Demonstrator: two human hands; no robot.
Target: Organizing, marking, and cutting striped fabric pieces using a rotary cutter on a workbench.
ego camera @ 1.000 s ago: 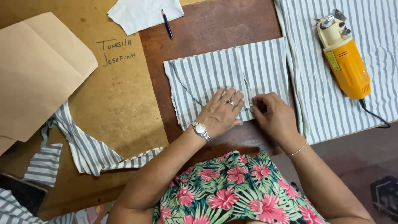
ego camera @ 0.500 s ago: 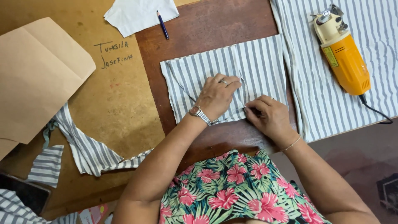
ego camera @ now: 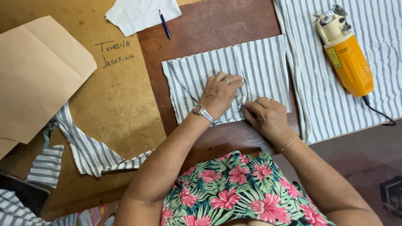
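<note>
Here, both hands, left hand (ego camera: 221,93), right hand (ego camera: 264,117), pressing striped fabric piece (ego camera: 259,62)

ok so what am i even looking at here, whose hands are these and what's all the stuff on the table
This is one picture from a camera worn on a person's head, looking down at their own two bare hands; no machine is doing the work. The left hand, with a wristwatch, lies flat on a small piece of grey-and-white striped cloth on a wooden table. The right hand pinches that cloth's lower edge. To the right, a yellow handheld power tool rests on a larger striped cloth. To the left lie brown paper, striped scraps, and up top white paper with a blue pen.
</note>
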